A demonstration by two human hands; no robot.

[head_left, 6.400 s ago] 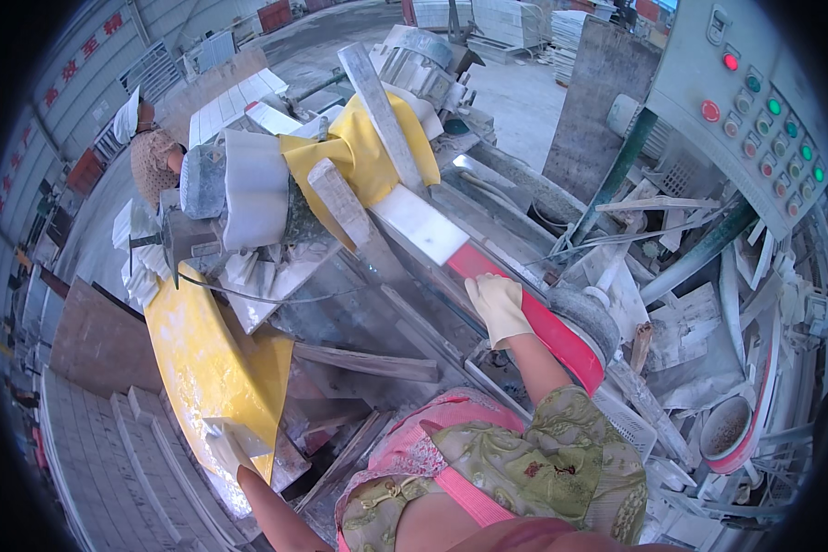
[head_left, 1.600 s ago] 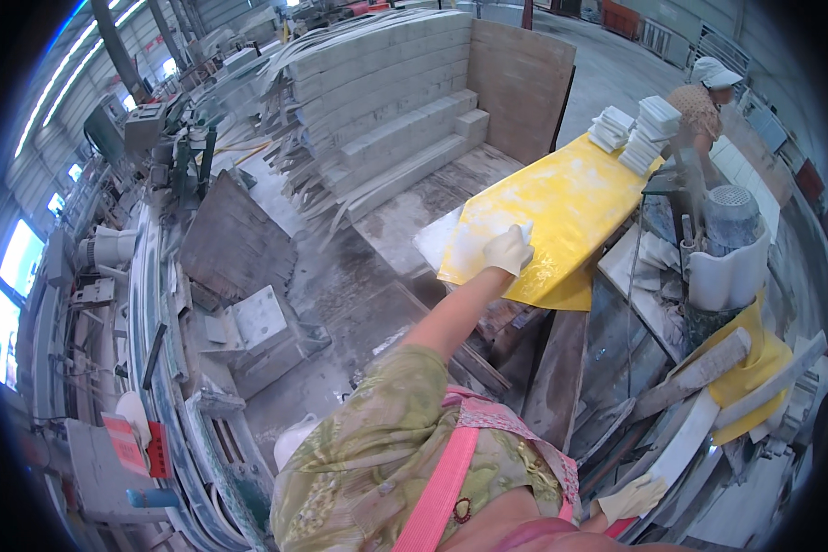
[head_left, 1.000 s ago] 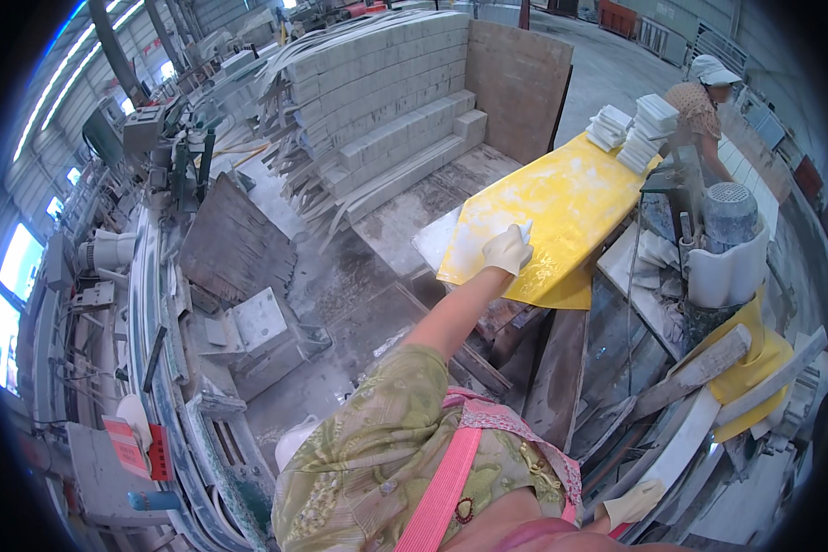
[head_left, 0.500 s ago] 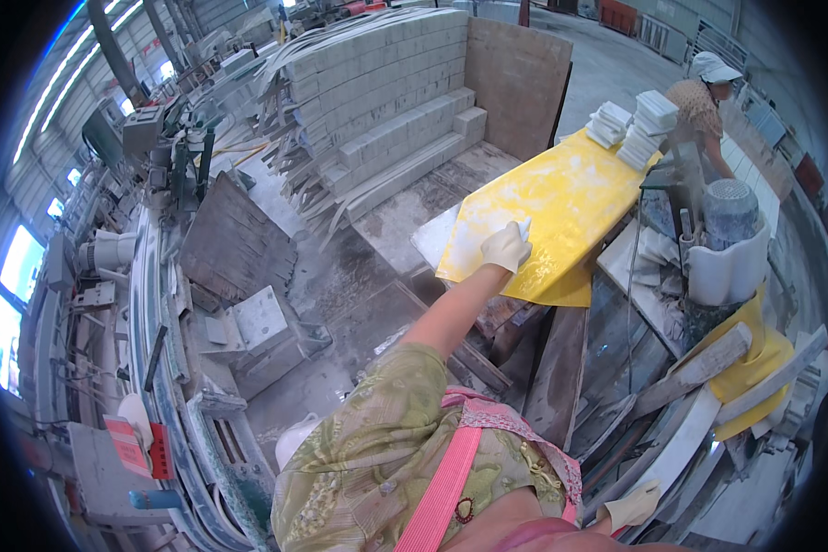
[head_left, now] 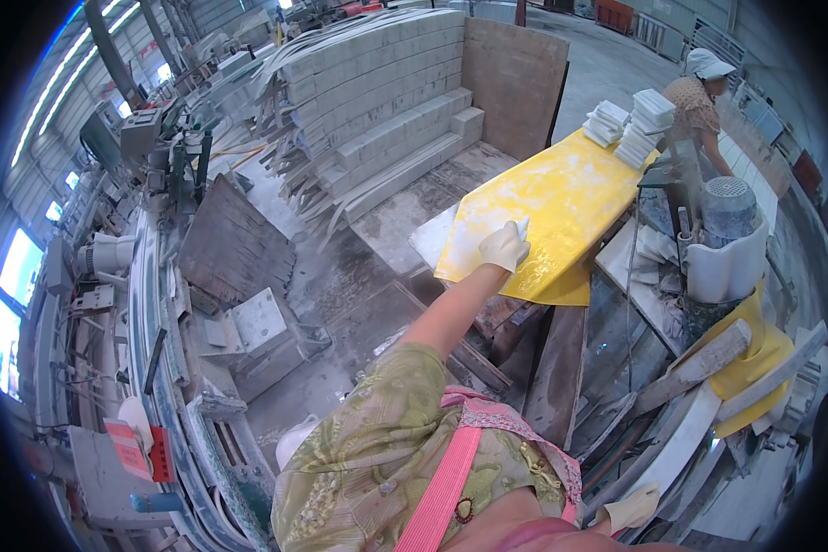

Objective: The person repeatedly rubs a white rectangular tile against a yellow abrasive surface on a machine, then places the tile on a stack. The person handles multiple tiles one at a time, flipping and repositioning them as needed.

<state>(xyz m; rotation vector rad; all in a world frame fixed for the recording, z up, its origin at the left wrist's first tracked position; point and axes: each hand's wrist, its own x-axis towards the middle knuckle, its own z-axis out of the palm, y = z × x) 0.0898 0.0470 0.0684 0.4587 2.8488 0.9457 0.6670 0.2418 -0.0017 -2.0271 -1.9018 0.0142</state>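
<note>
My left hand (head_left: 504, 248), in a cream glove, reaches out over a table draped with a wet yellow sheet (head_left: 561, 198). Its fingers are closed on a small white piece (head_left: 523, 226), mostly hidden by the glove, low over the sheet or touching it. Whitish smears and wet patches mark the sheet around it. Near the lower edge is my right hand (head_left: 631, 510), also gloved, beside a long pale curved edge (head_left: 681, 453). Its fingers look stretched out, with nothing visible in them.
White tiles (head_left: 649, 115) stand stacked at the sheet's far end. Right of the table is a motor with a grey vented cap (head_left: 730, 198). A co-worker (head_left: 699, 101) bends beyond it. Pale stone blocks (head_left: 377, 83) are piled behind; machine rails (head_left: 147, 313) run along the left.
The view has shifted very slightly. My left hand stays at almost the same spot on the sheet, still closed, and my right hand has not visibly moved.
</note>
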